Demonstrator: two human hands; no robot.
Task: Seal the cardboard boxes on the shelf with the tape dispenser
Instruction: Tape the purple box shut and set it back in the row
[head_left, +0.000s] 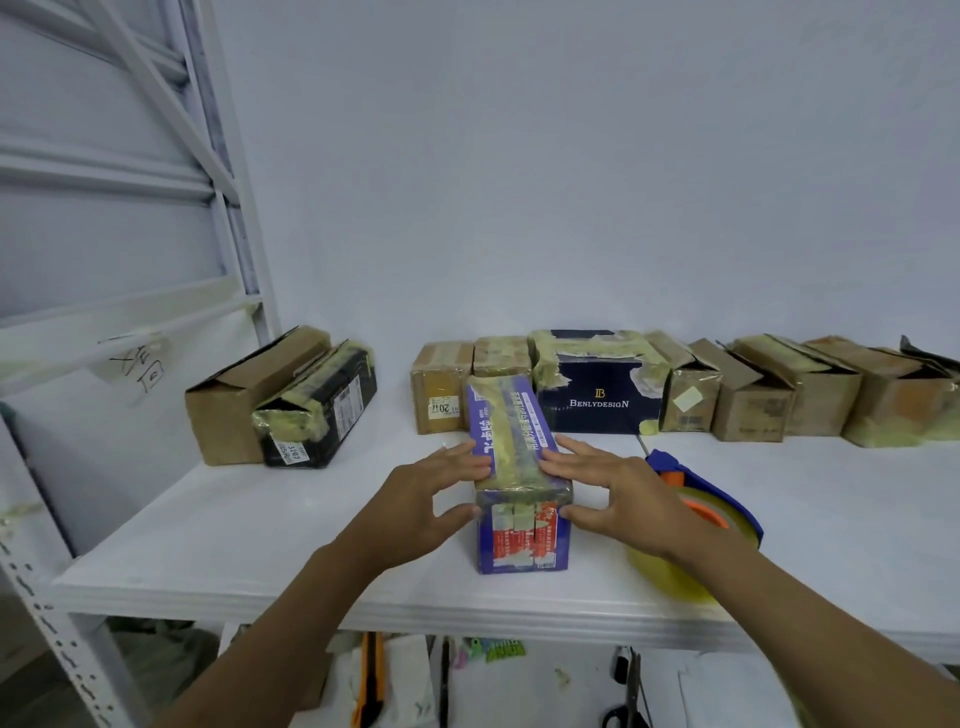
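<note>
Left hand (427, 491) and right hand (621, 496) pressed flat, unclenched fingers on the taped blue box (519, 543); it looked light, stiff, slick, best held by its long sides

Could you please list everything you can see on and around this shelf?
shelf: 1, white, metal frame at left
blue box: 1, blue with yellowish tape, front centre
tape dispenser: 1, blue and orange, yellowish roll, right of the blue box
Benlydesign box: 1, navy, taped, back row centre
black box: 1, black, taped, left side
open cardboard box: 1, brown, far left, beside the black box
cardboard boxes: at least six, brown, back row either side of the navy one
utility knife: 1, orange, level below
scissors: 1, dark, level below
left hand: fingers on the blue box's left edge
right hand: fingers on its right edge
</note>
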